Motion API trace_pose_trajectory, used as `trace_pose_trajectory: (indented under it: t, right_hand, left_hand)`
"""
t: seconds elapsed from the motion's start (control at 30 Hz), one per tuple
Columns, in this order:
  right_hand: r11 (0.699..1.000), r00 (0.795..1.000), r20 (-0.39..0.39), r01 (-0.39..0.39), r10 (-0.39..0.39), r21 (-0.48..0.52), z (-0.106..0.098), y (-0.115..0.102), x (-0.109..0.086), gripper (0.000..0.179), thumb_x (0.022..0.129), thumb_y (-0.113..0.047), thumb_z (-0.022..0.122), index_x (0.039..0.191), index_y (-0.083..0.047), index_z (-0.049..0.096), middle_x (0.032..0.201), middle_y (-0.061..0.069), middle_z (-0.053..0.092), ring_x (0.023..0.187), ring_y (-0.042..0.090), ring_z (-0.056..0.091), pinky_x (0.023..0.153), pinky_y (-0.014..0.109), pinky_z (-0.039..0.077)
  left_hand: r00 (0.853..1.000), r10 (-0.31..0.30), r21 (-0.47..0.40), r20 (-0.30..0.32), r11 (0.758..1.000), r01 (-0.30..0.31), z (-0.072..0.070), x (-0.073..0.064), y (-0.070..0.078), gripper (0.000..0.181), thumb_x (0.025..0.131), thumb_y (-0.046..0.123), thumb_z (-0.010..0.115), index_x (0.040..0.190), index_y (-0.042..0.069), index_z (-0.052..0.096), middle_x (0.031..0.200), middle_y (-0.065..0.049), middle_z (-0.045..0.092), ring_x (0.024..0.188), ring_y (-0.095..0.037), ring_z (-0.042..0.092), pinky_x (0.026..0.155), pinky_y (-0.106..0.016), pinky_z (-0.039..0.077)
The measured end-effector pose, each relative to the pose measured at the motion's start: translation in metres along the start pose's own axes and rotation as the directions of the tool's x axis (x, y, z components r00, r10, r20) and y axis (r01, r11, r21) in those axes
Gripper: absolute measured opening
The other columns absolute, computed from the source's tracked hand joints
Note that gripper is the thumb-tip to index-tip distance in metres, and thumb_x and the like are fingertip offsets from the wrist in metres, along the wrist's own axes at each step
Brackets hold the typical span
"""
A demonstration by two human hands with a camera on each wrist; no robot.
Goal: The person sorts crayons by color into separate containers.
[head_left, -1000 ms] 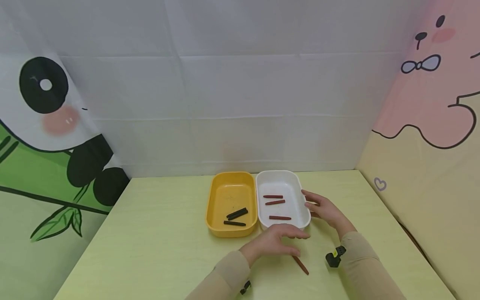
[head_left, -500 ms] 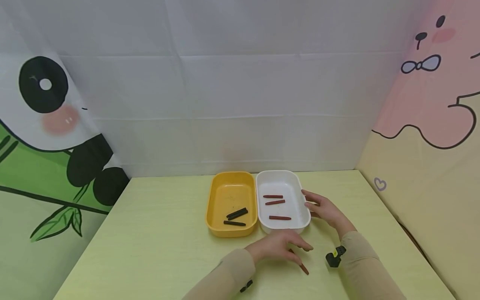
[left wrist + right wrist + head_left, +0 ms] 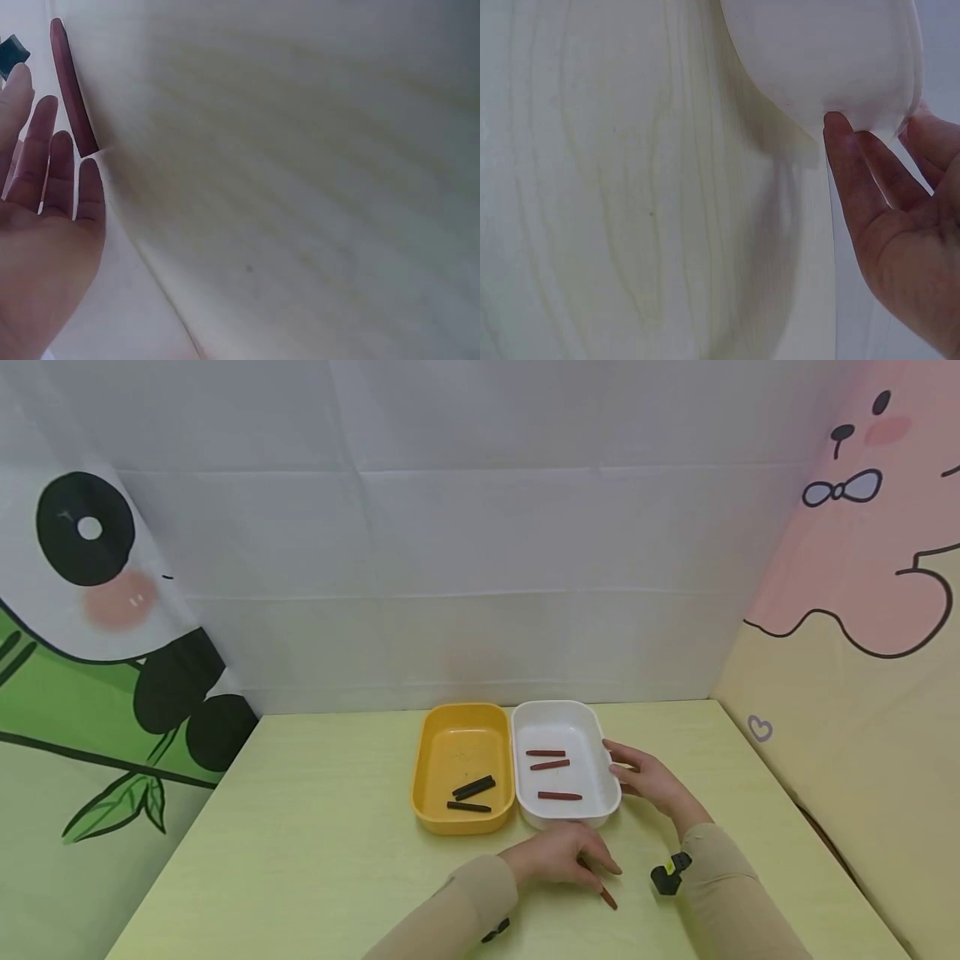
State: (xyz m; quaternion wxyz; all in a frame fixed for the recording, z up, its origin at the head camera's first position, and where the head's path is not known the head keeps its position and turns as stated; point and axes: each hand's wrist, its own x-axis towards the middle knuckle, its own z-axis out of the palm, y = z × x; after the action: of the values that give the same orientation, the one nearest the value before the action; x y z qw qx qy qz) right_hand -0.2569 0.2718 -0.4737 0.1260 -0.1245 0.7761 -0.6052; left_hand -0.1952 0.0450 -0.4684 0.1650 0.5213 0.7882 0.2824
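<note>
In the head view my left hand (image 3: 562, 857) hovers low over a brown crayon (image 3: 609, 899) on the table, its thumb and fingers spread around it. The left wrist view has that crayon (image 3: 73, 90) lying just beyond the fingertips, with part of it hidden from the head camera by the hand. My right hand (image 3: 654, 783) holds the right side of a white tray (image 3: 611, 793), some fingers at the rim and others against the outer wall. Inside this tray lie three brown crayons (image 3: 559, 796).
Against the white tray's left side stands a yellow tray (image 3: 461, 731) with three black crayons (image 3: 468, 807) in it. The pale yellow table (image 3: 315, 843) ends at a white cloth backdrop (image 3: 465, 568) behind the trays. Patterned side cloths border the table.
My left hand has moved right and toward the table's front, down around the crayon, covering more of it. The right hand and both trays have stayed put.
</note>
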Motion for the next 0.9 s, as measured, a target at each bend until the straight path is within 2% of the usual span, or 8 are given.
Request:
trace_pose_trajectory:
  t: [0.2,0.5,0.8,0.9]
  right_hand:
    - [1.0,1.0,0.003,-0.003,0.003,0.007,-0.0007,0.0004,0.0005,0.056,0.103,-0.011,0.054,0.152,0.003,0.031,0.152,0.031,0.032,0.13,0.047,0.044,0.093,0.043,0.053]
    - [1.0,1.0,0.008,0.006,-0.006,0.01,-0.0006,0.0013,0.0,0.056,0.103,-0.012,0.054,0.152,0.003,0.031,0.152,0.031,0.032,0.129,0.046,0.046,0.092,0.041,0.054]
    - [1.0,1.0,0.007,-0.007,0.007,0.015,-0.0016,0.0,-0.0002,0.056,0.103,-0.011,0.053,0.153,0.002,0.031,0.154,0.029,0.03,0.131,0.047,0.043,0.093,0.042,0.053]
    - [1.0,1.0,0.006,-0.011,0.011,0.013,-0.0016,-0.0004,-0.0005,0.056,0.103,-0.01,0.053,0.153,0.001,0.031,0.154,0.029,0.03,0.131,0.047,0.043,0.093,0.042,0.053]
  left_hand:
    - [0.999,-0.017,0.028,0.033,0.999,0.016,0.0014,-0.0008,-0.0006,0.027,0.081,0.011,0.083,0.108,0.01,0.078,0.1,0.005,0.073,0.087,0.012,0.055,0.078,-0.003,0.042]
    - [0.997,-0.026,0.024,0.073,0.999,0.025,0.0031,-0.0019,-0.0013,0.029,0.079,0.012,0.084,0.108,0.009,0.078,0.096,0.005,0.071,0.085,0.011,0.054,0.079,-0.004,0.041]
    - [0.997,-0.027,0.05,0.073,0.998,0.024,0.0039,-0.0019,-0.0034,0.024,0.081,0.013,0.083,0.105,0.013,0.08,0.093,0.011,0.07,0.085,0.013,0.052,0.08,-0.004,0.04]
    - [0.997,-0.013,0.095,0.073,0.995,0.006,0.0048,-0.0012,-0.0044,0.02,0.082,0.014,0.082,0.102,0.016,0.081,0.092,0.013,0.07,0.084,0.014,0.051,0.078,-0.003,0.039]
